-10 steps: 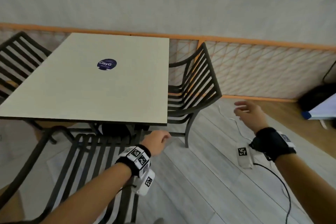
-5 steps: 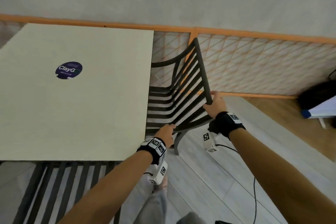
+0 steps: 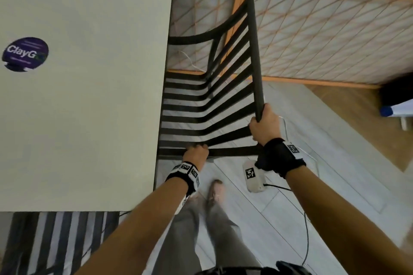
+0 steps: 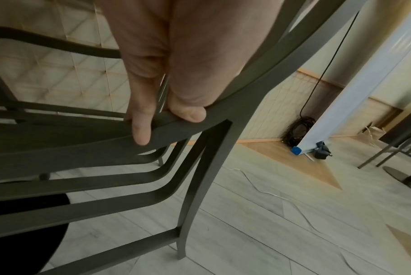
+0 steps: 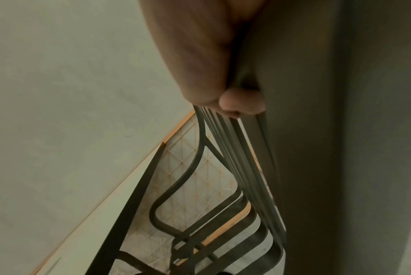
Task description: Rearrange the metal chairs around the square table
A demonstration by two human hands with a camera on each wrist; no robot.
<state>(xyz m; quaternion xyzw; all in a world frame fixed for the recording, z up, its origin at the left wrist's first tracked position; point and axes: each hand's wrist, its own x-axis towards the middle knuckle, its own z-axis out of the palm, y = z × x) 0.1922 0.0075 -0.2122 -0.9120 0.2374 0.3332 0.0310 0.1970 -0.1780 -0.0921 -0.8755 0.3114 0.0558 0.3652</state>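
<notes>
— Any room by that chair?
— Little on the table side: its seat slats run right under the top's edge. Behind it the lattice fence closes off the far side.
— And to the right?
— Open floor, only a thin white cable lying across. A second chair blocks the table's near edge.

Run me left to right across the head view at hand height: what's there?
Purple sticker on the square table → left hand on the metal chair → right hand on its top rail → lattice fence.
</notes>
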